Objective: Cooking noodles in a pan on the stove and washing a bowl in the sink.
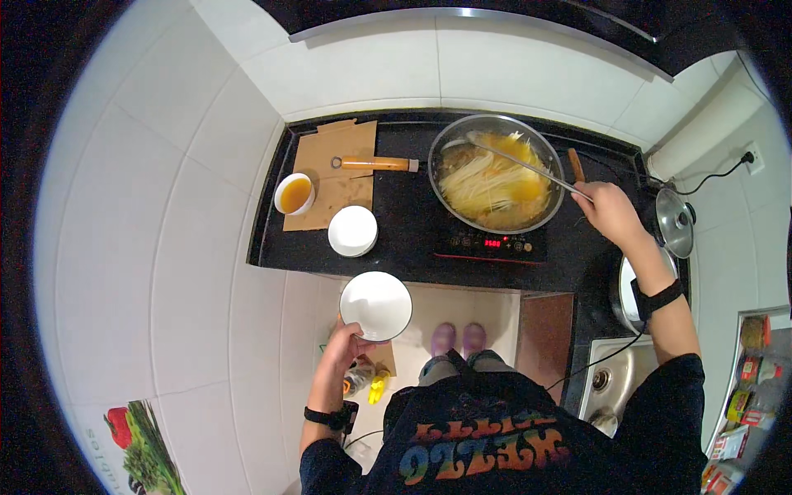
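My left hand (350, 344) grips a white bowl (375, 306) by its near rim, thumb over the edge, in front of the counter. Only the bowl's white inside shows. My right hand (609, 213) is closed around the thin metal handle of a ladle or turner (532, 167), whose head rests inside the pan at the far left. The frying pan (435, 185) sits on an induction cooktop (458, 247) with lit red digits. In it lie pale strands like enoki mushrooms (482, 180) in yellowish liquid. The pan's wooden handle (377, 163) points left.
On the counter's left, a white bowl of orange-yellow liquid (296, 195) stands on flattened cardboard (337, 145), near another white bowl (352, 231). Rightward are a wooden handle (575, 164), a glass lid (674, 223), a metal pot (626, 291) and a sink (594, 352). A cable (600, 357) hangs near my right arm.
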Demonstrator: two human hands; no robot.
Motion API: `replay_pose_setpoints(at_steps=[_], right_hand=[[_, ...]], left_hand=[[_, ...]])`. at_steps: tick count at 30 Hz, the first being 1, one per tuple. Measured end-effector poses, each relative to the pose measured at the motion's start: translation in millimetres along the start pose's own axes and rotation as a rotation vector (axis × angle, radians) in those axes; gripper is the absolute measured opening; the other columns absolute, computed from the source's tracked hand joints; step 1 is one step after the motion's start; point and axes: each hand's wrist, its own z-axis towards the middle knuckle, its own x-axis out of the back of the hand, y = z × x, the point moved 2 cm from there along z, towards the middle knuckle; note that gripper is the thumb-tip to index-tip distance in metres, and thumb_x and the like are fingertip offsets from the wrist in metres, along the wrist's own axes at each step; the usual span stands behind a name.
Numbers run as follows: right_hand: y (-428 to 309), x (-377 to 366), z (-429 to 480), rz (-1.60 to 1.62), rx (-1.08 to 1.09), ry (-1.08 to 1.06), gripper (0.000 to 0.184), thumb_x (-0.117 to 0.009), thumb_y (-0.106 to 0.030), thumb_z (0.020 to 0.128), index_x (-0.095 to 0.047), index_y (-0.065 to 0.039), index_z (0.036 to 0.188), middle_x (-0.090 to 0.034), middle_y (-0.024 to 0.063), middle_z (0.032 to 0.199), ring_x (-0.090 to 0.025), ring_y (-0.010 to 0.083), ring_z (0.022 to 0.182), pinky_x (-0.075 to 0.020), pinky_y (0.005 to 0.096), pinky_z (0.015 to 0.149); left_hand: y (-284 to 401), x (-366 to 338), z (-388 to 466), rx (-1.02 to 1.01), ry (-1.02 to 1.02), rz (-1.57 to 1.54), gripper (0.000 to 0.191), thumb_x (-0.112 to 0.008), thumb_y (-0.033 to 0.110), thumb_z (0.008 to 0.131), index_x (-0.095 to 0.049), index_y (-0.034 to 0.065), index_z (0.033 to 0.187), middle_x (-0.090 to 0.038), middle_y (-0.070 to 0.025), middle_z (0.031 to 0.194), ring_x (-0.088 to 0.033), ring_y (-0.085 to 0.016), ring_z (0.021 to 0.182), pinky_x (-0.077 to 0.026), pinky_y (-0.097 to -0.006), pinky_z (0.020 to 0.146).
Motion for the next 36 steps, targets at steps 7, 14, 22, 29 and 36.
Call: replay_pose_setpoints(at_steps=[7,14,22,29,36], right_hand=[[28,2,3,0.622,-0.520,-0.423,0.022,-0.057,-0.021,0.085,-0.065,0.000,0.080,-0.053,0.0047,0.052,-0.049,0.0155,0.043,-0.0376,0.0274,0.042],[18,10,4,0.742,-0.573,-0.504,0.022,-0.056,-0.020,0.087,-0.064,0.000,0.082,-0.044,-0.0021,0.050,-0.035,0.0045,0.039,-0.0260,0.0213,0.036],[-10,23,-19,0.547,-0.489,-0.387,0.023,-0.057,-0.019,0.086,-0.064,0.002,0.080,-0.049,0.0066,0.052,-0.044,0.0122,0.043,-0.0347,0.0283,0.043],[-43,42,-54,0.323,-0.324,-0.165,0.022,-0.058,-0.017,0.084,-0.063,0.004,0.088,-0.058,0.0228,0.068,-0.055,0.0280,0.054,-0.0417,0.0354,0.054],[-29,22,-66,0.555,-0.493,-0.278,0.023,-0.057,-0.019,0.086,-0.064,0.003,0.082,-0.052,0.0095,0.053,-0.044,0.0129,0.044,-0.0342,0.0292,0.043]], left_hand=[[10,0,2,0.017,-0.022,0.001,0.071,-0.047,0.016,0.070,-0.019,0.0058,0.134,-0.057,-0.0191,0.110,-0.065,-0.033,0.087,-0.051,-0.0330,0.066],[28,-9,1,0.041,0.023,0.043,0.071,-0.050,0.017,0.069,-0.021,0.0048,0.133,-0.058,-0.0187,0.108,-0.065,-0.032,0.086,-0.052,-0.0334,0.068],[26,-6,4,0.023,0.018,0.034,0.071,-0.052,0.018,0.069,-0.024,0.0059,0.133,-0.059,-0.0177,0.107,-0.065,-0.030,0.086,-0.052,-0.0329,0.068],[31,-13,0,-0.045,0.030,0.026,0.072,-0.049,0.017,0.070,-0.019,0.0064,0.134,-0.056,-0.0182,0.112,-0.066,-0.031,0.084,-0.052,-0.0315,0.066],[47,-28,-3,-0.060,0.053,0.041,0.069,-0.052,0.015,0.069,-0.026,-0.0032,0.130,-0.056,-0.0206,0.110,-0.063,-0.035,0.088,-0.053,-0.0390,0.071]])
